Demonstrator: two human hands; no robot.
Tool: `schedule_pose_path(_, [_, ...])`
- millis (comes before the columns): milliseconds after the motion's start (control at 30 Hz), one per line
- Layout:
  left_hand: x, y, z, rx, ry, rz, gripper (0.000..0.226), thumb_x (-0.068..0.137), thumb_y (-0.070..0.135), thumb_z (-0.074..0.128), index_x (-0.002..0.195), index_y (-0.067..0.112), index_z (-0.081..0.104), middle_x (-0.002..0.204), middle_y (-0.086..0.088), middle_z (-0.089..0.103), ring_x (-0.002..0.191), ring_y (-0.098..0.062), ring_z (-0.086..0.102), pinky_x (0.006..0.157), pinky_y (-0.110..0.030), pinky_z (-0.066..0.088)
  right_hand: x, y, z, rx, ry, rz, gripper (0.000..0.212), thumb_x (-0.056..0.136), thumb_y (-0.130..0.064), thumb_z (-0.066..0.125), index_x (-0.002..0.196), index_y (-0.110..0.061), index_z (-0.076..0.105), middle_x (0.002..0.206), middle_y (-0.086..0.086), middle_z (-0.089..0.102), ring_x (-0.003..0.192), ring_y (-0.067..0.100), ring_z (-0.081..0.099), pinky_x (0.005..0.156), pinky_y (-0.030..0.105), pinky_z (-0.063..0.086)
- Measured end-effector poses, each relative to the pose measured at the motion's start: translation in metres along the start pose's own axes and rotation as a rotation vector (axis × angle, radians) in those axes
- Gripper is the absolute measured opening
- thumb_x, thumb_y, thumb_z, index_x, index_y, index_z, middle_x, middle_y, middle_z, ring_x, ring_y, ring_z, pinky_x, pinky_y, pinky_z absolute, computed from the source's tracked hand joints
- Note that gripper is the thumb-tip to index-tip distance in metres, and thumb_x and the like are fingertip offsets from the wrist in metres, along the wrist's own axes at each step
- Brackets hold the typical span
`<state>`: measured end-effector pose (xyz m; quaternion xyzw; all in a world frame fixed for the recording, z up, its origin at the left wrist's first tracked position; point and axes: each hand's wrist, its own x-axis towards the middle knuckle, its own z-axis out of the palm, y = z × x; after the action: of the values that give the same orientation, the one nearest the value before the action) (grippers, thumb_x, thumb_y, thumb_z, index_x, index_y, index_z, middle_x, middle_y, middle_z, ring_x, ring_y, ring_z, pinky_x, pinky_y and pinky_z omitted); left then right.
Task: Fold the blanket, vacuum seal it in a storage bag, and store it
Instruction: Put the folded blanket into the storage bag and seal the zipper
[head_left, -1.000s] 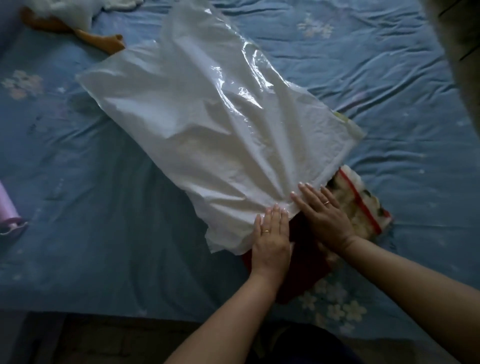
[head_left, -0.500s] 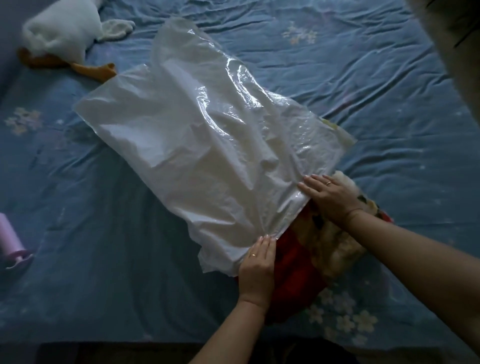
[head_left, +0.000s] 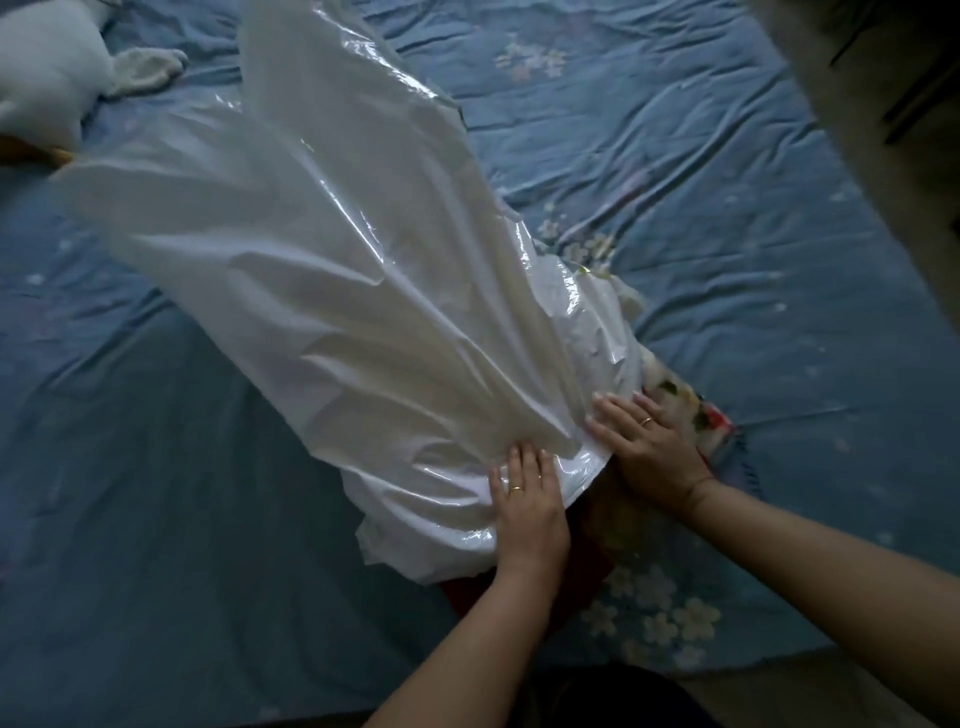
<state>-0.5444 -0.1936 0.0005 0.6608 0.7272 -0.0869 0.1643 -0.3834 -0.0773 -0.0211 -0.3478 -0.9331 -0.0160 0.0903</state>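
Pressing with flat, wide grips, left hand (head_left: 530, 499) and right hand (head_left: 647, 449) are pinning a glossy white plastic storage bag (head_left: 363, 291) onto a red floral blanket (head_left: 597, 551) beneath.

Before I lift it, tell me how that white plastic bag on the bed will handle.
The storage bag looks thin and floppy: it drapes in loose folds, so it will probably sag if lifted. Its glossy highlights suggest a slick surface that may slip from a grip. It seems light for its size.
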Motion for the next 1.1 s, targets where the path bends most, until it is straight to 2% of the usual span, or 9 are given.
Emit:
schedule_pose_path(167, [-0.007, 0.000, 0.005, -0.029, 0.042, 0.035, 0.061, 0.072, 0.006, 0.030, 0.119, 0.002, 0.068, 0.126, -0.023, 0.064, 0.117, -0.037, 0.063, 0.108, -0.051, 0.019, 0.048, 0.044, 0.002, -0.050, -0.171, 0.153, 0.053, 0.084, -0.017, 0.035, 0.135, -0.011, 0.043, 0.133, 0.019, 0.057, 0.121, 0.035, 0.056, 0.107, 0.045, 0.023])
schedule_pose_path(367, [-0.009, -0.005, 0.011, -0.095, 0.053, 0.056, 0.061, 0.071, 0.007, 0.032, 0.129, 0.000, 0.050, 0.143, -0.027, 0.044, 0.126, -0.040, 0.049, 0.112, -0.048, 0.012, 0.094, 0.074, 0.006, -0.113, -0.137, 0.144, 0.046, 0.081, -0.008, 0.034, 0.109, 0.001, 0.069, 0.104, 0.017, 0.072, 0.095, 0.032, 0.070, 0.096, 0.042, 0.042])
schedule_pose_path(433, [-0.004, -0.006, 0.019, -0.094, 0.054, 0.053, 0.056, 0.082, 0.025, 0.036, 0.133, 0.003, 0.045, 0.151, -0.030, 0.032, 0.129, -0.039, 0.039, 0.110, -0.053, 0.018, 0.074, 0.088, 0.011, -0.172, -0.080, 0.119, 0.042, 0.083, -0.008, 0.035, 0.103, 0.001, 0.071, 0.097, 0.015, 0.073, 0.091, 0.032, 0.071, 0.088, 0.045, 0.051])
schedule_pose_path(533, [0.001, 0.003, 0.017, -0.089, 0.025, 0.016, 0.083, 0.085, 0.069, 0.029, 0.137, 0.008, 0.048, 0.141, -0.027, 0.050, 0.130, -0.041, 0.041, 0.105, -0.057, 0.024, 0.031, 0.101, 0.022, -0.201, -0.115, 0.155, 0.044, 0.082, -0.007, 0.035, 0.107, 0.002, 0.070, 0.104, 0.018, 0.072, 0.092, 0.035, 0.070, 0.093, 0.048, 0.046])
schedule_pose_path(600, [0.012, 0.015, 0.004, -0.131, 0.073, -0.035, 0.081, 0.091, 0.072, 0.019, 0.141, 0.013, 0.045, 0.145, -0.023, 0.048, 0.140, -0.038, 0.033, 0.110, -0.059, 0.014, 0.018, 0.096, 0.026, -0.040, -0.301, 0.292, 0.055, 0.081, -0.012, 0.027, 0.125, 0.003, 0.058, 0.123, 0.020, 0.063, 0.104, 0.032, 0.067, 0.094, 0.049, 0.048])
schedule_pose_path(700, [0.043, 0.023, -0.004, -0.181, 0.158, -0.099, 0.072, 0.087, 0.066, 0.027, 0.144, 0.024, 0.037, 0.162, -0.017, 0.018, 0.150, -0.033, 0.009, 0.111, -0.062, 0.003, 0.009, 0.080, 0.032, 0.284, -0.456, 0.545, 0.064, 0.089, -0.026, 0.011, 0.152, -0.015, 0.015, 0.159, 0.002, 0.017, 0.141, 0.018, 0.030, 0.116, 0.037, 0.018])
schedule_pose_path(800, [0.055, 0.012, 0.014, -0.103, 0.124, -0.092, 0.079, 0.075, 0.065, 0.046, 0.145, 0.032, 0.030, 0.163, -0.011, -0.016, 0.148, -0.037, 0.011, 0.109, -0.067, 0.001, 0.015, 0.073, 0.024, 0.741, -0.376, 0.790, 0.065, 0.089, -0.007, 0.036, 0.152, -0.014, 0.020, 0.159, 0.002, 0.017, 0.144, 0.017, 0.019, 0.115, 0.020, 0.009])
schedule_pose_path(933, [0.044, 0.003, 0.031, -0.024, 0.049, -0.054, 0.109, 0.056, 0.065, 0.080, 0.146, 0.034, 0.027, 0.160, -0.015, 0.015, 0.145, -0.041, 0.015, 0.107, -0.070, 0.011, 0.030, 0.073, 0.007, 1.259, -0.105, 1.132, 0.061, 0.093, -0.017, 0.052, 0.149, -0.013, 0.027, 0.146, 0.005, 0.040, 0.131, 0.018, 0.041, 0.110, 0.026, 0.031])
schedule_pose_path(1100, [0.045, 0.003, 0.030, -0.034, 0.039, -0.029, 0.099, 0.059, 0.078, 0.055, 0.145, 0.032, 0.036, 0.155, -0.016, 0.031, 0.151, -0.038, -0.006, 0.107, -0.069, 0.012, 0.038, 0.070, 0.019, 0.804, -0.264, 1.167, 0.129, 0.064, -0.055, 0.080, 0.152, -0.025, -0.010, 0.157, 0.012, 0.005, 0.145, 0.026, 0.015, 0.117, 0.040, 0.019])
